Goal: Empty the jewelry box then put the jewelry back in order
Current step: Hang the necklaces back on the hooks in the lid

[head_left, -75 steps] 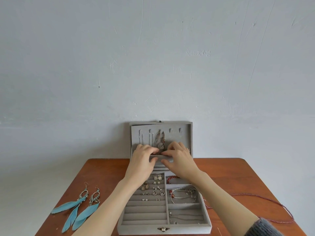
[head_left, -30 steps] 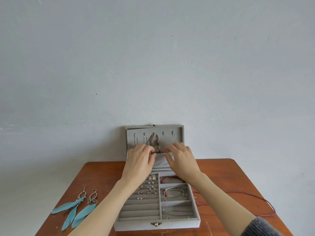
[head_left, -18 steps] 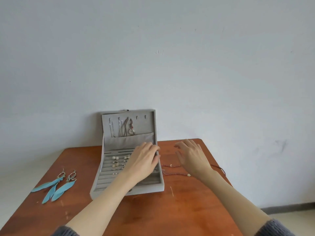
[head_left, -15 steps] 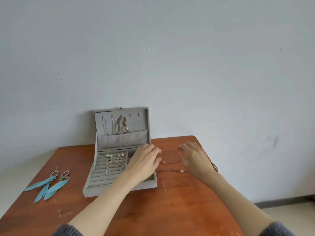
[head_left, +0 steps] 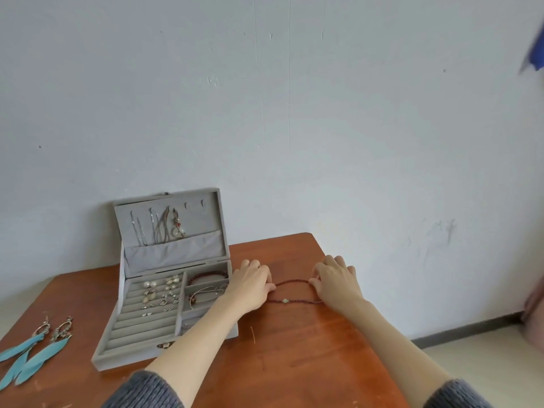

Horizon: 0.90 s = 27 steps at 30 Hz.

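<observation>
A grey velvet jewelry box (head_left: 109, 339) stands open on the left half of the wooden table (head_left: 297, 357), its lid (head_left: 216, 219) upright with thin chains (head_left: 160, 228) hanging inside. Small earrings (head_left: 160, 291) sit in the ring rolls, and bracelets (head_left: 206, 293) lie in the right compartments. A dark red bead necklace (head_left: 292, 280) lies on the table to the right of the box. My left hand (head_left: 253, 285) pinches its left end and my right hand (head_left: 335, 281) pinches its right end. The lower strand carries one pale bead (head_left: 284, 301).
Two turquoise feather earrings (head_left: 32, 353) lie at the table's left edge. The box backs onto a pale wall (head_left: 294, 128). The table's right edge runs close beside my right forearm, with floor (head_left: 477, 357) beyond it.
Both hands left the pocket of the box lid and moved right to the bead necklace on the table. The view swung right, so the box now sits at left.
</observation>
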Each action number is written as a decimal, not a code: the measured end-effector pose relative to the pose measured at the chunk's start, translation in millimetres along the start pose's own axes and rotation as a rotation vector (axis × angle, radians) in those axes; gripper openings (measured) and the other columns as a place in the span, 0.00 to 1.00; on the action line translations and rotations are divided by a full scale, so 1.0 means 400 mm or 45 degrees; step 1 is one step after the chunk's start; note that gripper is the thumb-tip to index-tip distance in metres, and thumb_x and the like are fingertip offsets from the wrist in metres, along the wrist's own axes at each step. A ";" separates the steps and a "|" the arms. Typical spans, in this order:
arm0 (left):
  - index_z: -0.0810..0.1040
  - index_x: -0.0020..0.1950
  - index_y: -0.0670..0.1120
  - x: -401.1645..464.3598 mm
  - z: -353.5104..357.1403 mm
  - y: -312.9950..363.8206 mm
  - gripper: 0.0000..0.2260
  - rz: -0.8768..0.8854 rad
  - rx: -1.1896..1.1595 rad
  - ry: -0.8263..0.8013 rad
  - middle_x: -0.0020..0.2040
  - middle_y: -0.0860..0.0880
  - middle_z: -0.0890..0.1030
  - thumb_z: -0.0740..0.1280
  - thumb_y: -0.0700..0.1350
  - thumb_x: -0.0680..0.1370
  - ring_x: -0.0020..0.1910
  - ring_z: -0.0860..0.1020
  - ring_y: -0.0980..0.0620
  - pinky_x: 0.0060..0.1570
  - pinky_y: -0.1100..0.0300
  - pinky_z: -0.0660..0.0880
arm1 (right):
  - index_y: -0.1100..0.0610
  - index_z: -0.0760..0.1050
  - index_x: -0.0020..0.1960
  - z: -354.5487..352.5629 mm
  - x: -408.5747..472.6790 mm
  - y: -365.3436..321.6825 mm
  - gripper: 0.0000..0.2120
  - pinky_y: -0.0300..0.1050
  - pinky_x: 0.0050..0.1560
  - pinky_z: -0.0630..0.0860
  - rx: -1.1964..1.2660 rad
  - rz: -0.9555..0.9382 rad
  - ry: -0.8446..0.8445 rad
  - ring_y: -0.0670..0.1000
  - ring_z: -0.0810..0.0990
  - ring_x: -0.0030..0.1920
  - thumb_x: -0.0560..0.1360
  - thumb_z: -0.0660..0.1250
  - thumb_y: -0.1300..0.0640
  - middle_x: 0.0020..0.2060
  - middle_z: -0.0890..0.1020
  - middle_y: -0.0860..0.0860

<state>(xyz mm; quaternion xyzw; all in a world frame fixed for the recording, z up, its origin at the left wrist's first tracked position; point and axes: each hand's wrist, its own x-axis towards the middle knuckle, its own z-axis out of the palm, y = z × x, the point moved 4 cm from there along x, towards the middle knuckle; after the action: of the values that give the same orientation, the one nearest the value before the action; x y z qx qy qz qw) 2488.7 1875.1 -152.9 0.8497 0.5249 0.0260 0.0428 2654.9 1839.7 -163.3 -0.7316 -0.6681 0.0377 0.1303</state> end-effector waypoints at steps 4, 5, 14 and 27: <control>0.73 0.58 0.45 0.003 0.000 0.007 0.11 0.021 0.029 -0.042 0.58 0.47 0.73 0.56 0.48 0.81 0.58 0.66 0.47 0.56 0.53 0.65 | 0.57 0.71 0.58 0.005 -0.004 -0.010 0.13 0.50 0.61 0.64 -0.084 -0.026 -0.028 0.55 0.66 0.62 0.80 0.53 0.53 0.59 0.71 0.52; 0.72 0.56 0.45 -0.002 -0.007 0.010 0.10 0.027 -0.066 -0.029 0.57 0.47 0.74 0.55 0.47 0.82 0.57 0.68 0.47 0.55 0.54 0.65 | 0.57 0.71 0.58 0.001 -0.007 -0.015 0.12 0.49 0.60 0.64 -0.019 -0.037 -0.012 0.55 0.67 0.61 0.80 0.53 0.54 0.57 0.73 0.52; 0.73 0.50 0.53 -0.087 -0.170 -0.090 0.06 0.051 -0.845 0.048 0.35 0.54 0.68 0.64 0.42 0.76 0.35 0.69 0.56 0.44 0.60 0.69 | 0.60 0.71 0.42 -0.113 -0.054 -0.014 0.06 0.41 0.33 0.74 1.929 0.289 -0.098 0.47 0.65 0.26 0.77 0.63 0.61 0.28 0.65 0.49; 0.78 0.49 0.48 -0.299 -0.240 -0.105 0.06 0.068 -0.681 0.278 0.37 0.56 0.77 0.62 0.45 0.78 0.31 0.73 0.63 0.33 0.71 0.67 | 0.62 0.73 0.44 -0.190 -0.177 -0.208 0.08 0.38 0.35 0.76 2.084 0.019 -0.229 0.50 0.78 0.34 0.76 0.58 0.71 0.35 0.80 0.54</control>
<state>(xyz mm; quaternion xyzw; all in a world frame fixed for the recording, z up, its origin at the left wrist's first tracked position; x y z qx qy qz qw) 2389.3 1791.1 -61.3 0.8139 0.4785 0.2559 0.2078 2584.4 1765.2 -78.6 -0.4037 -0.4323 0.5722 0.5682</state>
